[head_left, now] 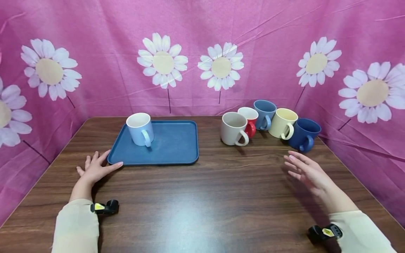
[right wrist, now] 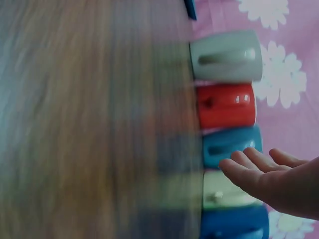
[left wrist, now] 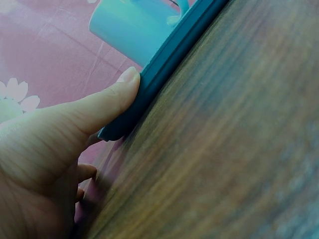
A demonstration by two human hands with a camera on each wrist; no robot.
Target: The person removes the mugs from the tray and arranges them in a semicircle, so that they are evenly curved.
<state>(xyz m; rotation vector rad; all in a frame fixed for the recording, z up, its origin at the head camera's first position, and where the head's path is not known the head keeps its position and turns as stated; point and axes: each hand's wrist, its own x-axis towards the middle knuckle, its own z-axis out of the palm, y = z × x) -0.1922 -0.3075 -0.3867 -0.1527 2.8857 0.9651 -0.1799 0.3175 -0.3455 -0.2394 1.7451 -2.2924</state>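
A blue tray (head_left: 171, 144) lies on the left part of the table, and a light blue mug (head_left: 137, 131) stands upright on its left side. At the tray's near left corner is my left hand (head_left: 95, 169), fingers spread, thumb against the rim, as the left wrist view of the thumb (left wrist: 112, 97) also shows. Over the table's right side my right hand (head_left: 311, 174) holds nothing, its fingers extended. Nearest to it is a navy mug (head_left: 303, 135). Leftward from that stand a cream mug (head_left: 281, 123), a grey-blue mug (head_left: 263, 114), a red mug (right wrist: 227, 105) with white inside, and a beige mug (head_left: 231, 130).
The brown wooden table (head_left: 202, 200) reaches back to a pink cloth (head_left: 110, 63) printed with white daisies. The several mugs stand close together near the back right edge, handles toward the front. Dark wrist straps with cameras sit on both sleeves (head_left: 77, 225).
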